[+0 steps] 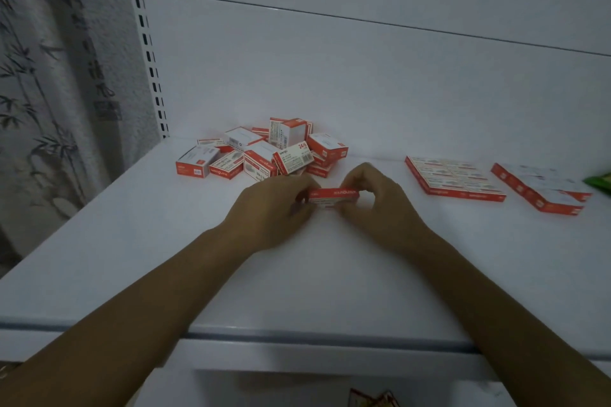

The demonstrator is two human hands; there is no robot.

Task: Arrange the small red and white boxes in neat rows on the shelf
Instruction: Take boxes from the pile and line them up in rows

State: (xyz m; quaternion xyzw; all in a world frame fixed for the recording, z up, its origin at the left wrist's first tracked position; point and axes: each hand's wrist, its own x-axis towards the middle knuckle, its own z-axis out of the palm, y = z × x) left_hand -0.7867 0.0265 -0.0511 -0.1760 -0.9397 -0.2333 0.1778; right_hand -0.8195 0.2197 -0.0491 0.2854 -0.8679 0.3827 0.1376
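smooth white shelf under me, matte like painted metal, with a plain white back panel and a slotted upright at its left edge. beyond that hangs a grey covering printed with inky bamboo. toward the back sits a loose pile of boxes: small cardboard bricks, red on the edges and white with fine print on the faces, tipped every which way, some leaning, some on end. to the right a flat block of boxes lies in tidy rows, edges touching. further right a second group lies flat in rows too, near a glossy green scrap at the frame's edge. my left hand and right hand meet just in front of the pile, fingers curled, each pinching one end of a single box between them, its long red edge facing me. i cannot tell whether that box touches the shelf or sits just over it. both forearms are bare and reach in over the shelf's rounded front lip.
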